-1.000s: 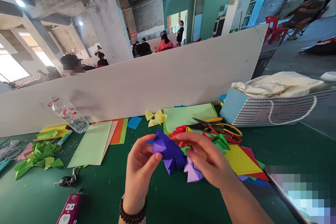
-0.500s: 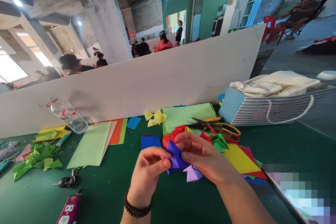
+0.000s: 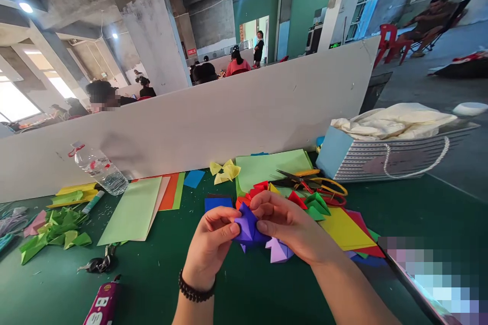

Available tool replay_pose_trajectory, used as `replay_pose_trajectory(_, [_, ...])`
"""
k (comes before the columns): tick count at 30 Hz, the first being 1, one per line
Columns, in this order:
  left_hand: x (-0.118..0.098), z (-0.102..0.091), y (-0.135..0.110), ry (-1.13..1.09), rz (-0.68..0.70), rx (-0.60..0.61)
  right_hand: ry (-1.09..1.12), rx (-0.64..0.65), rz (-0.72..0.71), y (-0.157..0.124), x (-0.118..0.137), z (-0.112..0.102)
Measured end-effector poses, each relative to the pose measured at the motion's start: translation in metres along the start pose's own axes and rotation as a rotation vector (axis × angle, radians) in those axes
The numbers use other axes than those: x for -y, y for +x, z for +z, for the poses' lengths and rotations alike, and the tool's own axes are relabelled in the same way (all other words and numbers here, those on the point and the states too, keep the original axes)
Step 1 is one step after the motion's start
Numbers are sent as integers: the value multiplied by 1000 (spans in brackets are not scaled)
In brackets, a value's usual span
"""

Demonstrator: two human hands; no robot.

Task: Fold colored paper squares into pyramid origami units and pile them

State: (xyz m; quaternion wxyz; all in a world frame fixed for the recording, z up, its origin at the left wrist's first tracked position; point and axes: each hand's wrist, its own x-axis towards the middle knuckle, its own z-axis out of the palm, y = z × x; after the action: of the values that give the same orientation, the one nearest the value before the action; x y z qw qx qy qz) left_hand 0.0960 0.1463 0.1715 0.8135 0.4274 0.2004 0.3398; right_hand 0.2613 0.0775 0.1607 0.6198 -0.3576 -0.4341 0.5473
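A folded purple paper piece (image 3: 247,228) with a pointed top is held between both hands above the green table. My left hand (image 3: 213,236), with a dark beaded bracelet at the wrist, pinches its left side between thumb and fingers. On the other side, my right hand (image 3: 290,228) is closed on the paper with thumb and fingertips. Just below the right fingers lies a light purple folded piece (image 3: 279,251). Behind the hands are red folded pieces (image 3: 259,189), a green folded piece (image 3: 317,206) and a blue paper stack (image 3: 218,204).
Scissors (image 3: 301,180) lie on light green sheets (image 3: 267,165) at the back. A striped paper bag (image 3: 389,160) stands at the right, near yellow paper (image 3: 346,228). Leftward are a water bottle (image 3: 102,170), green paper pieces (image 3: 57,231) and a purple carton (image 3: 102,304). A white partition (image 3: 213,117) closes the back.
Both hands have shifted slightly left with the purple paper piece, which has turned a little. The grip of both hands stays on it.
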Motion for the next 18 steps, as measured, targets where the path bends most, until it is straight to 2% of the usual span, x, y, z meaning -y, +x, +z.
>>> replay_pose_trajectory(7, [-4,1,-3,10,-75,69,52,127,18,-1,-5,1])
replay_pose_trajectory(15, [-6,-1,-4,102,-18,14,-159,67,50,0,0,1])
replay_pose_trajectory(18, [-6,1,-4,140,28,5,-287,63,-32,-7,6,1])
